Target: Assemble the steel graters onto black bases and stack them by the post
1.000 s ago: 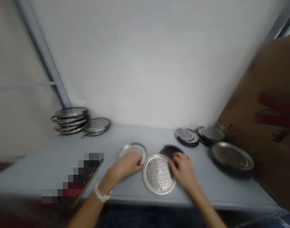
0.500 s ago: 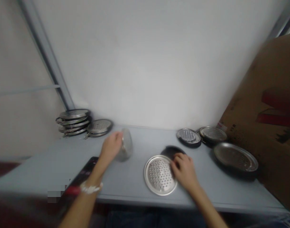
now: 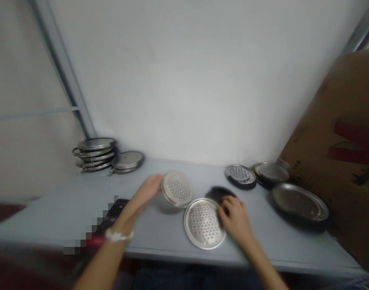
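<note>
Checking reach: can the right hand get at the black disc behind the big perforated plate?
Likely yes: the right hand rests right beside the black disc, with nothing between; the perforated plate lies alongside.

- pale grey tabletop [image 3: 160,241], pretty cluttered
- back left corner: stack of metal discs [image 3: 95,154], with a single perforated disc [image 3: 126,160] just beside it
- front middle: round perforated pan [image 3: 204,223], with a black disc [image 3: 216,192] right behind it
- right side: two small holed discs [image 3: 240,174] side by side, then a big shallow pan [image 3: 300,200] nearer the front
</note>
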A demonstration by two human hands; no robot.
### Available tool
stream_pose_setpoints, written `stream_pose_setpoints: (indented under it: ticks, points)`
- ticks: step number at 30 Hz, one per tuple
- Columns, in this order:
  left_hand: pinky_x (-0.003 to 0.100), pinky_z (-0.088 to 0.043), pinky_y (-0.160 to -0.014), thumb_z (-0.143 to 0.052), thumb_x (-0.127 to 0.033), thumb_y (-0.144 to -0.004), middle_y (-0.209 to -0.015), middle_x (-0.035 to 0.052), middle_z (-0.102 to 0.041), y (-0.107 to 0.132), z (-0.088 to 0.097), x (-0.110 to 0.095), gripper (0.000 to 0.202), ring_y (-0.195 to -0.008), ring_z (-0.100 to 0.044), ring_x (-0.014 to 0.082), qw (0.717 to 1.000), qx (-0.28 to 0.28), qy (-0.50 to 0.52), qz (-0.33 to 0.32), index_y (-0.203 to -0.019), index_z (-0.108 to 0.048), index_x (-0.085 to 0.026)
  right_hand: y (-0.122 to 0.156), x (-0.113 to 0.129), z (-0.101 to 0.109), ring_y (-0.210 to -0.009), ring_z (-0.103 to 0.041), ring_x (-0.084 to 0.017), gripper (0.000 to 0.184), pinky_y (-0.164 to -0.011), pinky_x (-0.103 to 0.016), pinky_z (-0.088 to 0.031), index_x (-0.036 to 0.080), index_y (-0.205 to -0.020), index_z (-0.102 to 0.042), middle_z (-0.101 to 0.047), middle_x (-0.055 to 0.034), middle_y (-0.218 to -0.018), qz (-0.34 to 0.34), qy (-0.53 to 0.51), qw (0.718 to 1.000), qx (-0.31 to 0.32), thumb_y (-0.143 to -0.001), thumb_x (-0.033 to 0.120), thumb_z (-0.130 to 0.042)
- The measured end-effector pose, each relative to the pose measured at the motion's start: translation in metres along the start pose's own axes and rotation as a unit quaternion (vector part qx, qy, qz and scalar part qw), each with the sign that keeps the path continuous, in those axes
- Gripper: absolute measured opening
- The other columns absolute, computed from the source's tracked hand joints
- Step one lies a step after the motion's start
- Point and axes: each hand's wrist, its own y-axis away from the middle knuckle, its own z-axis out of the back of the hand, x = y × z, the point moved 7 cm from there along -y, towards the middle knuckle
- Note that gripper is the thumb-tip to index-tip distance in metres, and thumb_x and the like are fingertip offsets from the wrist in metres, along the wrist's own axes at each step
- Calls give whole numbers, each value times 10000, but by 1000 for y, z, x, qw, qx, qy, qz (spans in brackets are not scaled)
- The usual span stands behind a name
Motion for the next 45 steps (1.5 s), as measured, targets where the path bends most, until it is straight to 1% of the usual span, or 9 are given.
stream_pose_setpoints:
  ticks: [4, 9, 16, 23, 27, 30, 36, 41, 45]
  points:
    - [234, -367, -496, -345, -727, -816, -561, -50, -429, 19, -63, -14, 537, -499, -424, 112, 985, 166, 46, -9, -641, -416, -225, 0, 0, -1, -1033, -608, -255, 244, -952, -435, -381, 219, -743, -611, -705, -65, -1058, 6, 0, 1000, -4, -967, 303, -564]
    - [263, -390, -513, -289, -697, -877, -553, -19, -483, 30, -94, -11, 557, -524, -478, 146, 977, 209, -33, -21, -630, -448, -224, 0, -2, -2, -1032, -613, -258, 161, -942, -430, -400, 227, -798, -633, -711, -73, -1075, 12, 6, 1000, -2, -934, 225, -547]
    - [306, -442, -666, -387, -282, -924, -642, 62, -669, 35, -83, -9, 333, -666, -630, 211, 947, 219, -227, -50, -629, -531, -225, -1, -2, -1, -1020, -623, -260, 233, -951, -440, -400, 227, -817, -632, -719, -80, -1044, -2, -24, 1000, -13, -984, 288, -482]
    - [348, -458, -821, -384, -219, -960, -978, 141, -775, 39, -87, -17, 334, -945, -704, 268, 919, 211, -324, -77, -780, -665, -202, 6, 8, 18, -1109, -629, -273, 278, -1007, -457, -420, 216, -1157, -625, -707, -108, -1152, -12, -63, 998, -4, -1026, 370, -433]
    - [361, -457, -829, -399, -248, -972, -1043, 153, -768, 40, -88, -20, 308, -981, -701, 285, 919, 183, -338, -83, -882, -688, -192, 34, 30, 26, -1366, -480, -350, 766, -1122, -517, -362, 249, -1486, -418, -546, -140, -1458, 63, -20, 996, 62, -837, 519, -721]
    - [368, -460, -819, -442, -245, -956, -1058, 164, -758, 43, -89, -25, 253, -986, -699, 299, 923, 168, -333, -91, -1028, -673, -173, 53, 34, 19, -1431, -403, -384, 1012, -1149, -560, -333, 284, -1574, -275, -436, -153, -1555, 73, 8, 994, 84, -743, 476, -819]
    - [340, -461, -836, -429, -283, -986, -1032, 121, -759, 47, -98, -37, 279, -970, -695, 260, 934, 177, -288, -114, -969, -688, -181, 52, 31, 2, -1364, -477, -383, 925, -1122, -535, -391, 268, -1516, -398, -455, -161, -1536, 71, 4, 995, 70, -715, 334, -856]
    - [357, -469, -879, -531, -368, -952, -1088, 136, -707, 45, -91, -37, 266, -976, -665, 262, 946, 151, -256, -126, -1030, -670, -155, 27, 41, -4, -1268, -564, -364, 718, -1069, -521, -441, 285, -1359, -572, -540, -138, -1459, 80, -9, 993, 86, -710, 353, -871]
    - [397, -462, -961, -663, -474, -872, -1150, 152, -678, 46, -86, -35, 436, -1084, -619, 305, 940, 180, -240, -161, -1149, -650, -137, 13, 51, -13, -1259, -572, -374, 697, -1059, -528, -445, 259, -1329, -601, -579, -149, -1414, 68, -2, 996, 59, -700, 363, -881]
